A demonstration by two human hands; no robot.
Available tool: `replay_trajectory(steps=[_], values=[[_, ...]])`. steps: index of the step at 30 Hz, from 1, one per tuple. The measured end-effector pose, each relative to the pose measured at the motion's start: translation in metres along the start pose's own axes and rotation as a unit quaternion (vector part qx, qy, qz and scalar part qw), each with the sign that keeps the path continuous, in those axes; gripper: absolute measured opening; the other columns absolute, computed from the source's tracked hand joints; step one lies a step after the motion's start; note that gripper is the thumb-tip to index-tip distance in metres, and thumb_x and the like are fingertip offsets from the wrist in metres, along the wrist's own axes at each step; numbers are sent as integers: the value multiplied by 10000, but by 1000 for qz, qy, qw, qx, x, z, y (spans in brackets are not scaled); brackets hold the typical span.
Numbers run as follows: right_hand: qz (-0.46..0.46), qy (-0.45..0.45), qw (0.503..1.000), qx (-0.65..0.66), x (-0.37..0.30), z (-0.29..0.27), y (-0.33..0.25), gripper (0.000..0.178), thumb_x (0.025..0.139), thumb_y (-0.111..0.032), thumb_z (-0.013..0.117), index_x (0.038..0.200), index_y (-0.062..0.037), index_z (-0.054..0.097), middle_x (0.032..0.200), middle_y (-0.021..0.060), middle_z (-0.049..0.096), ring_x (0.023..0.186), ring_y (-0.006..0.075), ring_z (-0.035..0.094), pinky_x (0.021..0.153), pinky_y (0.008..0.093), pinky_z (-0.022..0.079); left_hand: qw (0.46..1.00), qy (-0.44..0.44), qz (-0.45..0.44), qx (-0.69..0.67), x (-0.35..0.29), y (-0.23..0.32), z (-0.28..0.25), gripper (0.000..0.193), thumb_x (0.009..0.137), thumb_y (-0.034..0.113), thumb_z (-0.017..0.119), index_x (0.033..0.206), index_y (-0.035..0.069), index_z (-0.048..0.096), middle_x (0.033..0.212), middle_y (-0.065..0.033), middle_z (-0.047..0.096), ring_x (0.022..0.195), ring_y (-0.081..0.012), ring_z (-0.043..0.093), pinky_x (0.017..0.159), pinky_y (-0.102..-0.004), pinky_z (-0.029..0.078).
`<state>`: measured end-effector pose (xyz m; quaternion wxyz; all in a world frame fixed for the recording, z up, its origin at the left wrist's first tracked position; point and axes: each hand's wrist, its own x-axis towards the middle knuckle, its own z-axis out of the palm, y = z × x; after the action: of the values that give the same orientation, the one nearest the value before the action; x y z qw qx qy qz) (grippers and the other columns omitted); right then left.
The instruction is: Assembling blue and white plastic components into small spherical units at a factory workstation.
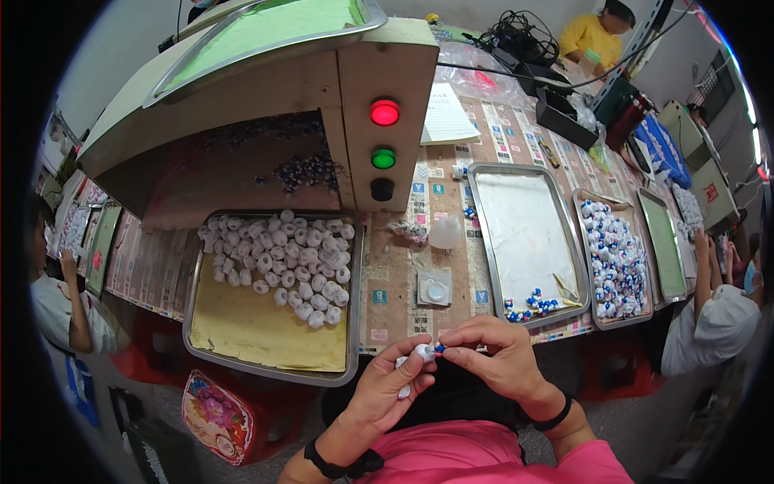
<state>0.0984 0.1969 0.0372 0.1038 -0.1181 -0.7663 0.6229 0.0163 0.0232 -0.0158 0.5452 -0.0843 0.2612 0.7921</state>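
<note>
Over my lap, close to the table's front edge, both hands meet. My left hand [385, 389] is closed around a small white rounded piece [424, 352], and more white bits show among its fingers. My right hand [501, 355] pinches a small blue piece [439, 349] against the white one's end. On the left, a tray [274, 355] lined with yellow holds many white hollow pieces [302, 250]. To the right, a metal tray [528, 214] carries a few small blue pieces [542, 304] and a yellow tool [566, 289] at its near end.
A beige machine [383, 73] with red and green lights stands behind the yellow-lined tray. Between the trays are a translucent bottle [445, 232] and a small square holder [435, 289]. Farther right, another tray [601, 315] is full of blue-and-white pieces. Other people sit at both sides and behind.
</note>
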Motion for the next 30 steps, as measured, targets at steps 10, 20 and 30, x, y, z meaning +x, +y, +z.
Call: replay_trajectory(steps=[10, 20, 30], values=[[-6, -13, 1000, 4, -4, -1, 10, 180, 796, -63, 730, 975, -52, 721, 903, 74, 672, 767, 116, 602, 641, 230, 466, 999, 6, 17, 35, 1, -6, -1, 271, 869, 64, 650, 1136, 40, 608, 946, -72, 653, 836, -140, 643, 720, -251, 568], [-40, -2, 999, 0, -5, -5, 12, 147, 767, -2, 712, 912, -20, 715, 812, 89, 666, 780, 180, 634, 684, 275, 493, 995, 31, 31, 94, 6, -9, 7, 232, 866, 30, 647, 1095, 4, 616, 931, -102, 650, 778, -156, 651, 668, -257, 575], [-98, 175, 977, -69, -29, -69, 11, 134, 789, 4, 697, 919, -32, 695, 871, 71, 664, 793, 163, 632, 693, 274, 486, 999, -24, -9, 34, -6, -4, 2, 395, 901, 170, 618, 1259, 40, 513, 1095, -89, 579, 849, -129, 559, 609, -215, 497]])
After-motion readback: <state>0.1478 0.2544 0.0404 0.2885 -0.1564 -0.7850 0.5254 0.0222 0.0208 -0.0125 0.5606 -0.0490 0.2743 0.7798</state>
